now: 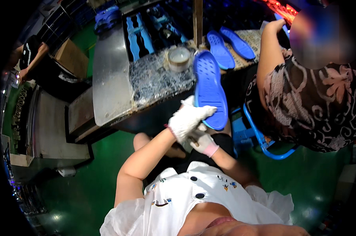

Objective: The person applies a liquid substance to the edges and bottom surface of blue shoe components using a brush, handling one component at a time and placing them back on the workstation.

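A blue shoe sole (210, 84) is held tilted up in front of me, its perforated toe end toward the bench and its ridged heel end toward my lap. My left hand (188, 120), in a white knitted glove, grips the heel end with the thumb across its upper face. Just below it, close to the sole's lower edge, is my right hand (204, 143) in a white glove with a pink cuff. Its fingers are mostly hidden and blurred. Two more blue soles (221, 51) (238, 43) lie on the bench beyond.
A roll of clear tape (178, 58) sits on the worn bench top (146, 84), near an upright post (197, 23). Light-blue parts (138, 37) lie on a dark surface behind. A co-worker (304, 102) sits at the right on a blue-framed seat (264, 143). A metal sheet (111, 74) extends left.
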`<state>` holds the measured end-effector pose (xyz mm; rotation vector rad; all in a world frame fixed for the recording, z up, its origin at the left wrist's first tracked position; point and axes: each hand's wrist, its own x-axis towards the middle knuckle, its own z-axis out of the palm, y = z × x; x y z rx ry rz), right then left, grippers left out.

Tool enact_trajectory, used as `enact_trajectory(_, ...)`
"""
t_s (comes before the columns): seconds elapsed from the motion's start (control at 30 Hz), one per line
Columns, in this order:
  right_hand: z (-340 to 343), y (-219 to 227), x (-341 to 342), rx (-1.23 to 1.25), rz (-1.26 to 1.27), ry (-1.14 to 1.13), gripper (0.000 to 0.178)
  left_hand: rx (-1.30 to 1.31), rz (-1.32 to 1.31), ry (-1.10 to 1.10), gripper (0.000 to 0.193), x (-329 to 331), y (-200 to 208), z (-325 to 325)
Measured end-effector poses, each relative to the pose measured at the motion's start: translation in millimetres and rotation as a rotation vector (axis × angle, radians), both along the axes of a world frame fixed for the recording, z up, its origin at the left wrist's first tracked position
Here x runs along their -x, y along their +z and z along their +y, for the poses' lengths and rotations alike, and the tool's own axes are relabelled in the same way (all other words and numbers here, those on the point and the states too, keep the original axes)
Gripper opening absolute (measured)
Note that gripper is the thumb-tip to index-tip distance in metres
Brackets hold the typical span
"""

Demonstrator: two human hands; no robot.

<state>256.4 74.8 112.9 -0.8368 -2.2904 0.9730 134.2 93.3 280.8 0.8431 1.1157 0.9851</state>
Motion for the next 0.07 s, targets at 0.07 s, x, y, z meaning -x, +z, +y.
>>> enact_trajectory(0.07,4.6,-22.4,2.4,-0.127,-0.147,0.026,0.044,-0.081,-0.09,-0.077,0.043,-14.3,-34.0,35.8)
